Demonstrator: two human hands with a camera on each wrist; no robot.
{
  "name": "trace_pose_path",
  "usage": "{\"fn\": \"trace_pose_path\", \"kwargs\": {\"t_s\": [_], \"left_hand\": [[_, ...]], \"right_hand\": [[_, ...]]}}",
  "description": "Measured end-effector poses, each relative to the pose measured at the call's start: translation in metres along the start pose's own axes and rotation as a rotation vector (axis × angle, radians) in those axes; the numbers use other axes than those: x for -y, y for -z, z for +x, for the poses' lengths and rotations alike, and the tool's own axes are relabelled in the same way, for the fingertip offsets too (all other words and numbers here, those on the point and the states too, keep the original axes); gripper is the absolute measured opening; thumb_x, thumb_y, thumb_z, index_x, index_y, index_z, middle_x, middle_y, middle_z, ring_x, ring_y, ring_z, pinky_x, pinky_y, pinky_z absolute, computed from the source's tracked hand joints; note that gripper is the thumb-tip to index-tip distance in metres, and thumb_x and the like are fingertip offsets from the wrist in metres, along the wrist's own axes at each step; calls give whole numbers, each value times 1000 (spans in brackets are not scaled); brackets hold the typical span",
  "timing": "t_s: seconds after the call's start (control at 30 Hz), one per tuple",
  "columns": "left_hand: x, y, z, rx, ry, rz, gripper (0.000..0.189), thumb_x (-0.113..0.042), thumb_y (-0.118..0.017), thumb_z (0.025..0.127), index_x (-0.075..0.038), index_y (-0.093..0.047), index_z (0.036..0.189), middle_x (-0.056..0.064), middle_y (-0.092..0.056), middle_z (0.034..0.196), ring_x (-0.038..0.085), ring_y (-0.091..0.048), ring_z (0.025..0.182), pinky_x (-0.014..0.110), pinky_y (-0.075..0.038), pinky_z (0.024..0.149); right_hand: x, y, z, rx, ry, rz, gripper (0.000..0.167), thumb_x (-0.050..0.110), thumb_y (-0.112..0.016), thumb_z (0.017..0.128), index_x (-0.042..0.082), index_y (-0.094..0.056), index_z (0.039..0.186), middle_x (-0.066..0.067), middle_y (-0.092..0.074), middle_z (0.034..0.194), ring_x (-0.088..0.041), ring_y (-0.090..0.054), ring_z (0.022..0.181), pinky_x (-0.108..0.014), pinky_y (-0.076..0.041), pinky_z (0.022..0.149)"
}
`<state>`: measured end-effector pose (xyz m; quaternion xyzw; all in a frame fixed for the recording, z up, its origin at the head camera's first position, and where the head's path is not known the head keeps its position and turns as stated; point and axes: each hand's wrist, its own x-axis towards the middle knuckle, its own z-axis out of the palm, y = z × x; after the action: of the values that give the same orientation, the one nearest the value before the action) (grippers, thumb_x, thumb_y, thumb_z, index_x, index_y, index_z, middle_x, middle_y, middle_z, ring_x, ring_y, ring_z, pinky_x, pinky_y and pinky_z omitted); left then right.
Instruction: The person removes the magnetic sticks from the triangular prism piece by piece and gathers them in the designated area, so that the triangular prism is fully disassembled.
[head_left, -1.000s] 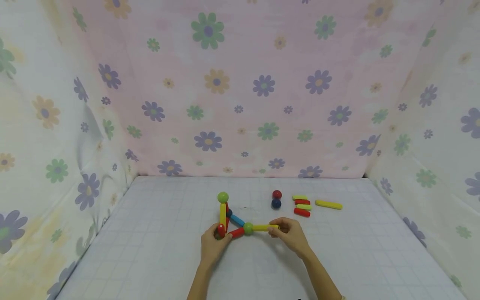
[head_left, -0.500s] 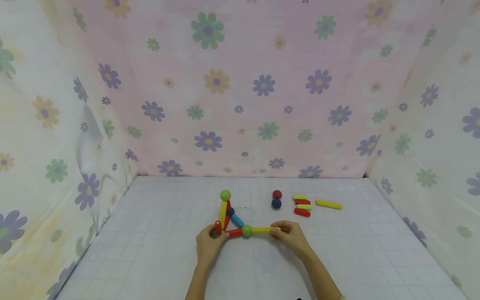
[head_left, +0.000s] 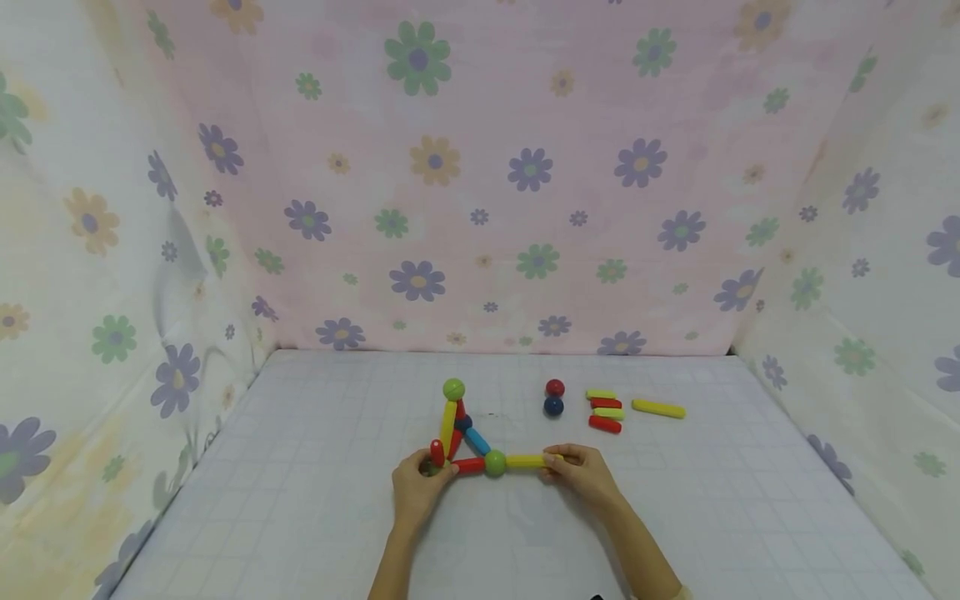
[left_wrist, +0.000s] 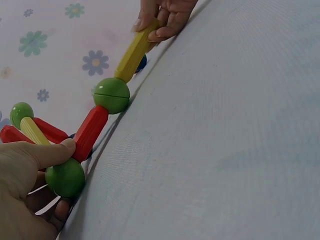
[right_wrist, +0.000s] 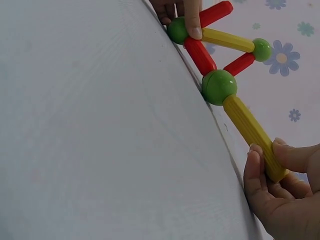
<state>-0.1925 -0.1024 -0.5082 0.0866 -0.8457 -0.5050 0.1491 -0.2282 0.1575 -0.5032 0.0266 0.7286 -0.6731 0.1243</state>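
Note:
My left hand (head_left: 420,493) grips a green ball (left_wrist: 65,179) at the near left corner of a ball-and-rod structure, its thumb by a red rod (left_wrist: 91,133). That rod runs right to a second green ball (head_left: 495,462). From there a yellow rod (head_left: 527,461) sticks out, its far end pinched by my right hand (head_left: 588,482). Another yellow rod (head_left: 447,427) slants up to a top green ball (head_left: 453,389). Behind are a dark blue ball (head_left: 464,422) and a blue rod (head_left: 477,441). A red rod (head_left: 437,452) juts up above my left hand.
Further back on the white table (head_left: 315,483) lie a red ball (head_left: 555,387) and a dark blue ball (head_left: 553,406). To their right are several short rods (head_left: 606,414) and a long yellow rod (head_left: 658,408). Flowered cloth (head_left: 480,183) walls the back and sides.
My left hand has shifted slightly left, and the structure has turned, its top green ball moving right. My right hand has lowered slightly, still pinching the yellow rod.

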Motion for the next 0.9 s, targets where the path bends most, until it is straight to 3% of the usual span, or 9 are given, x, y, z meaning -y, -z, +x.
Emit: {"fn": "trace_pose_path", "kwargs": {"t_s": [0.2,0.47,0.63,0.77,0.9], "left_hand": [[-1,-2,-1,-37,-6,1,36,-12,-79,72,7,-66,100,13,-67,87,20,-54,76,32,-48,68],[0,-5,0,-72,-3,12,34,-12,-80,71,6,-67,97,11,-65,82,19,-52,72,28,-45,63],[0,-5,0,-63,-1,-9,32,-12,-80,72,4,-67,97,8,-62,79,18,-50,72,25,-44,62],[0,-4,0,-62,-2,-7,33,-13,-80,72,4,-67,97,8,-63,80,18,-51,73,26,-45,63],[1,-4,0,-66,-4,-9,33,-13,-80,72,4,-67,97,8,-64,81,18,-51,73,26,-45,64]], "right_hand": [[3,-8,-3,-98,63,-67,29,12,-66,88,-7,-63,109,-11,-68,89,-17,-64,76,-23,-54,71],[4,-17,-7,-223,357,-327,12,-1,-70,80,-4,-69,92,-12,-68,86,-10,-56,66,-18,-48,62],[1,-15,-7,-180,342,-251,16,2,-68,83,-6,-67,97,-14,-68,93,-10,-61,72,-18,-51,67],[1,-8,-7,-152,268,-143,19,2,-67,85,-7,-64,102,-16,-67,95,-15,-64,76,-23,-54,71],[4,2,-8,-150,211,-110,22,5,-66,86,-6,-63,105,-16,-67,93,-17,-64,77,-26,-54,73]]}}
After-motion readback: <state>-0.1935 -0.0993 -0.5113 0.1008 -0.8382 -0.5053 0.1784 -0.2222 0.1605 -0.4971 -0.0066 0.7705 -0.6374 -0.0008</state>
